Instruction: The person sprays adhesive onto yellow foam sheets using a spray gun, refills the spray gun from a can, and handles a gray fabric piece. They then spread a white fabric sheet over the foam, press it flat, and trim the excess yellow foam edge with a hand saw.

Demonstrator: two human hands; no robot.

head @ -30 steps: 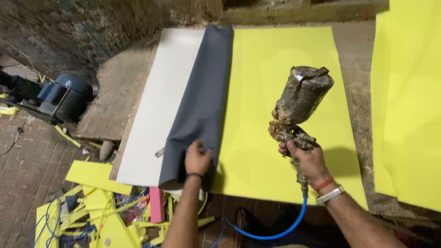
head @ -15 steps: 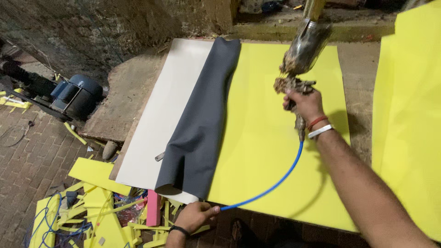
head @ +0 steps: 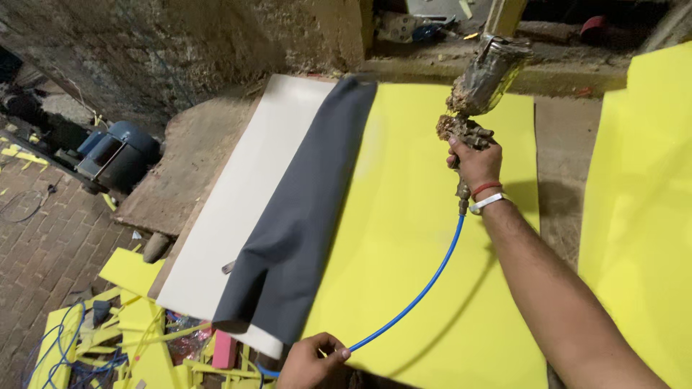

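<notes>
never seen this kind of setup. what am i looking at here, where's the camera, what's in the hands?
There is no machine here: a person works with two bare hands, and the single picture comes from a camera worn on their head, looking down and forward along their arms.

The right hand is stretched out and grips a paint-crusted spray gun with a cup on top. A blue hose runs from the bottom of the gun back towards the person. The left hand, at the bottom edge of the picture, pinches that hose.

Under the gun lies a big yellow sheet. Beside it, a dark grey sheet lies draped partly over a white board. Another yellow sheet sits further right. Yellow offcuts litter the brick floor at the left, near a blue motor by the wall.
</notes>
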